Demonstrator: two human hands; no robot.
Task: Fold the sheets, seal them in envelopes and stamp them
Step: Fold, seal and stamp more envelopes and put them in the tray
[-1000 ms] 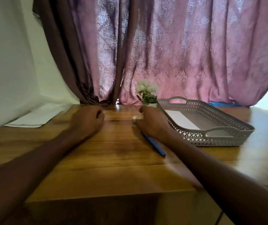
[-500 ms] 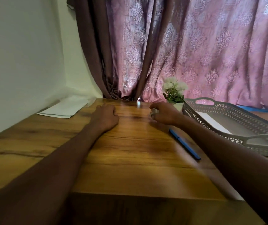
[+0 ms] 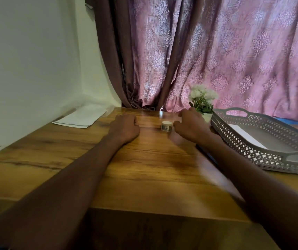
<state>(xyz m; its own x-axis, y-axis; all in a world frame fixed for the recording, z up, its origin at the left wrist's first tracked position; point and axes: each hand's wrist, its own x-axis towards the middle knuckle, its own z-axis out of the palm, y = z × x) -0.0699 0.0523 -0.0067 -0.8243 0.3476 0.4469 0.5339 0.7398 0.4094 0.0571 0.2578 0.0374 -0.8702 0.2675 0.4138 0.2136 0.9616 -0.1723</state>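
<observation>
A small round jar with a pale lid stands on the wooden table between my hands. My right hand hovers just to its right, fingers loosely curved toward it, and seems a little apart from it. My left hand rests on the table left of the jar, its fingers curled under and holding nothing. White sheets lie at the far left against the wall. A white sheet lies in the grey perforated tray on the right.
A small pot of white flowers stands behind my right hand, next to the tray's corner. A pink patterned curtain hangs behind the table and a white wall closes the left side. A dark pen shows partly beside my right forearm.
My right hand has drawn off the small jar, which now stands uncovered on the table. The view has swung left. My left hand stays in its place.
</observation>
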